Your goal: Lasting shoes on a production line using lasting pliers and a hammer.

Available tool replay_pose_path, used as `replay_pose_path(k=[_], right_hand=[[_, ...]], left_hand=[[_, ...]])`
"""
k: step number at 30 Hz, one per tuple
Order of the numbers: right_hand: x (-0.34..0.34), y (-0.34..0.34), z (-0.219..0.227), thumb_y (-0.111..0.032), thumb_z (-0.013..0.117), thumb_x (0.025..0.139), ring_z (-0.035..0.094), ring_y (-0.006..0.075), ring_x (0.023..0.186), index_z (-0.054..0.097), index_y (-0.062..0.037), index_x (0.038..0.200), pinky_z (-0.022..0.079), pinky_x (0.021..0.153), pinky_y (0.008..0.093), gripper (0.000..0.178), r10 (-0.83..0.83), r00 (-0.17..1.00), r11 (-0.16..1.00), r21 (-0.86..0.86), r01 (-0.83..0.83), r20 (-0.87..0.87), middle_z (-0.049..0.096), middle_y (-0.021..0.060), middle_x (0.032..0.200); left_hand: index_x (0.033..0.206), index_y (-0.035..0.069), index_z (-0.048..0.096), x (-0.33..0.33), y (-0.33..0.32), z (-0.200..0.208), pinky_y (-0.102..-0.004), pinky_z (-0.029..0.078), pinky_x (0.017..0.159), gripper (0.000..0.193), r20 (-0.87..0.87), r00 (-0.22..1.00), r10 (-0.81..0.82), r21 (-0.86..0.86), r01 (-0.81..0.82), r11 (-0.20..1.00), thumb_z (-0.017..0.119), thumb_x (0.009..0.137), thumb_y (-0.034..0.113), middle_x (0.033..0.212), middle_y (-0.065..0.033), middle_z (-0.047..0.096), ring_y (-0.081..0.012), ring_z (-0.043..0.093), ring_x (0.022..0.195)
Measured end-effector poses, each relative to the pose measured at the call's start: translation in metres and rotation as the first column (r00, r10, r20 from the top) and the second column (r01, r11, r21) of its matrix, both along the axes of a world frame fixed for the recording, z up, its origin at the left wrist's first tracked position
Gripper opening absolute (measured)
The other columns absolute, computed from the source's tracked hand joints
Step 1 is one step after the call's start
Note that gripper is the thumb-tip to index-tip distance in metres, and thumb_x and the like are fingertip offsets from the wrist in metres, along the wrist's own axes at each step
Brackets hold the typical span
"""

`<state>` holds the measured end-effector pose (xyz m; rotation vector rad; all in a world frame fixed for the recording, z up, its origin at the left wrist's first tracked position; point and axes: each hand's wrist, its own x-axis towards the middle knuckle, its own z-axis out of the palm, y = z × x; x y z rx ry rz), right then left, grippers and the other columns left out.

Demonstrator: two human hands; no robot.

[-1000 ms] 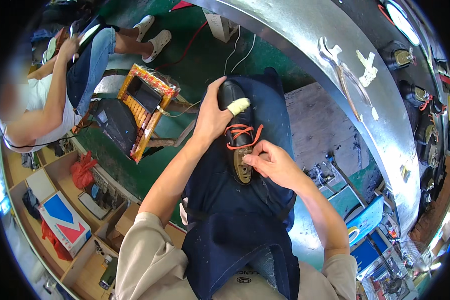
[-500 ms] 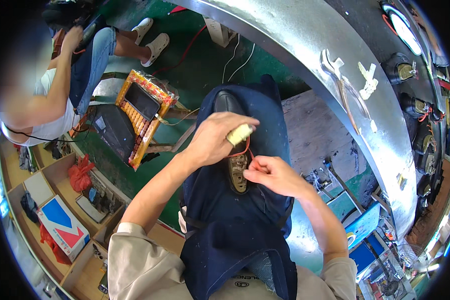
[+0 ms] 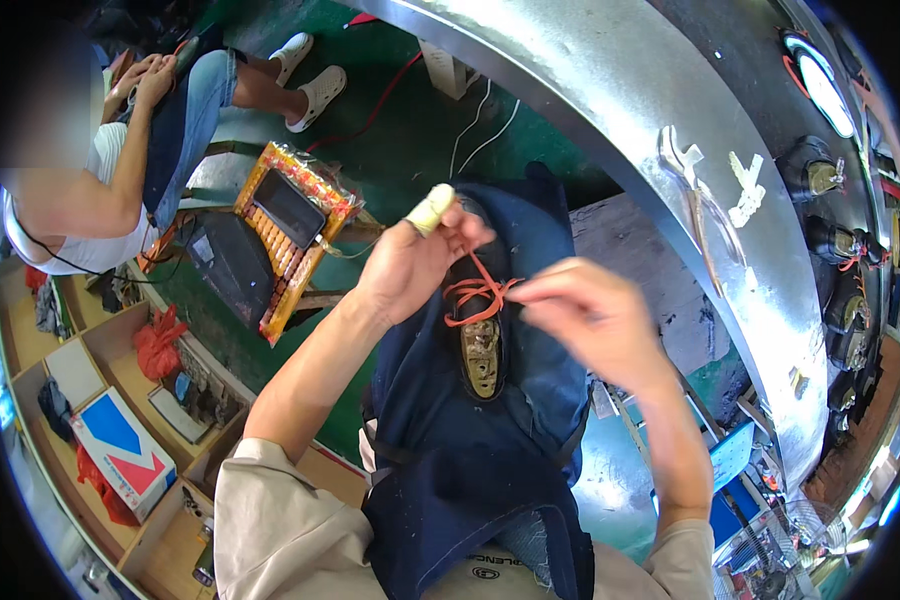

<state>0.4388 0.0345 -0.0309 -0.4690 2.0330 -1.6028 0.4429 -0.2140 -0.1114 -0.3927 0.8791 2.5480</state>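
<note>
At frame centre we see the orange lace [image 3: 478,296] stretched sideways between our hands: left hand [image 3: 420,262] pinches one end, right hand [image 3: 580,315] pinches the other, above the shoe [image 3: 482,345].

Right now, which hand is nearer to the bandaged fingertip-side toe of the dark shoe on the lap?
Left. The left hand rests on the dark shoe at its toe end, gripping the orange lace. The right hand is beside the shoe's middle, pinching the lace's other end.
</note>
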Motion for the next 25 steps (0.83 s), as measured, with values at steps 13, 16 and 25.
replay_pose_path(k=[13, 16, 25], right_hand=[[0.008, -0.005, -0.024, -0.025, 0.07, 0.096, 0.056, 0.0293, 0.056, 0.056, -0.0057, 0.069, 0.042, 0.055, 0.0413, 0.036, 0.339, 0.941, 0.941, 0.002, -0.339, -0.009, 0.052, 0.0104, 0.059], [0.003, -0.019, 0.007, -0.024, 0.068, 0.099, 0.059, 0.0312, 0.062, 0.06, -0.0046, 0.077, 0.044, 0.058, 0.0409, 0.03, 0.252, 0.954, 0.96, -0.08, -0.267, -0.164, 0.058, 0.0127, 0.067], [-0.022, -0.035, -0.109, -0.034, 0.075, 0.093, 0.064, 0.0322, 0.089, 0.064, -0.0093, 0.082, 0.05, 0.078, 0.0469, 0.029, -0.101, 0.7, 0.863, 0.288, 0.415, -0.707, 0.066, 0.0086, 0.087]], left_hand=[[0.106, 0.002, 0.074, 0.033, -0.021, 0.047, -0.0311, 0.043, 0.066, 0.038, 0.207, 0.72, -0.662, -0.625, 0.618, 0.477, 0.057, 0.108, 0.036, 0.074, -0.0005, 0.061, -0.0096, 0.057, 0.076], [0.135, 0.001, 0.065, 0.041, -0.024, 0.044, -0.0341, 0.042, 0.112, 0.037, -0.18, 0.711, -0.68, -0.52, 0.518, 0.679, 0.066, 0.104, 0.02, 0.134, -0.0095, 0.065, -0.0187, 0.058, 0.128], [0.114, 0.015, 0.074, 0.04, 0.006, 0.03, -0.0359, 0.055, 0.062, 0.036, -0.241, 0.577, -0.78, -0.848, -0.516, -0.119, 0.08, 0.079, 0.013, 0.082, -0.0089, 0.073, -0.0276, 0.072, 0.071]])
